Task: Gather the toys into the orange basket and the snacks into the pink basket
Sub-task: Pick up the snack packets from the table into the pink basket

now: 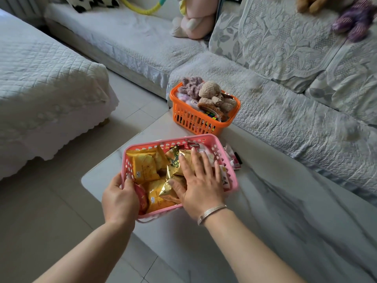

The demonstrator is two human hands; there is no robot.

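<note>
**On the white table: 2 baskets, both filled**

At the near corner of the white marble-look table (265, 201), the pink slotted plastic basket (216, 149) is seen, packed with yellow snack packets (145, 168) and gold foil snack packets (173, 172). The basket's near left rim is gripped by the left hand (120, 198), its fingers curled over the edge. The right hand (199, 180) is laid flat on the gold packets, fingers straight and spread, thumb tucked against a packet; a silver bracelet (212, 213) is worn on that wrist. Just beside the pink basket's far right corner, 1 or 2 small red-and-white wrapped snacks (234, 160) are left lying on the table.

Farther back on the same table, apart from the pink basket, the orange slotted plastic basket (193, 119) is placed. It is heaped with a beige crocheted bear (212, 94), a purple knitted toy (190, 85) and a multicoloured puzzle cube (210, 116).

Beyond, a grey quilted sofa (285, 111) is seen, on which a pink plush toy (195, 23) and a purple plush toy (355, 21) are rested. A quilted white seat (40, 78) is seen at left.
</note>
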